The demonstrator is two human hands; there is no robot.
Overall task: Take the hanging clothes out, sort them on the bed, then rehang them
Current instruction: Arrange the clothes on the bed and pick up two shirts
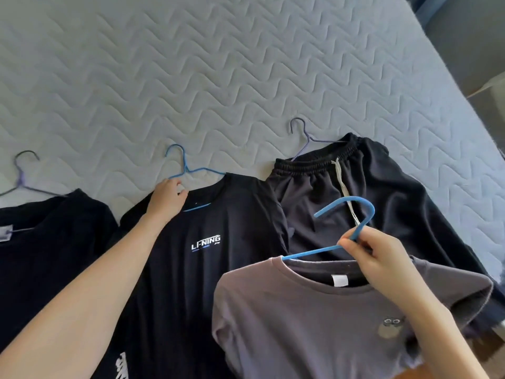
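Right grip (378, 258) pinching blue hanger (345, 227), left grip (166, 196) on black shirt (207, 258) collar

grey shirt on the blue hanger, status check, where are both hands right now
Right hand pinching the blue hanger neck, grey shirt held up on it. Left hand resting at the black logo shirt collar. Black shorts lie beneath.

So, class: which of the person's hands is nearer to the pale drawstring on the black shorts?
Right. The right hand pinches a thick blue hanger just below the pale drawstring of the black shorts. The left hand rests far to its left, on the black printed T-shirt's collar.
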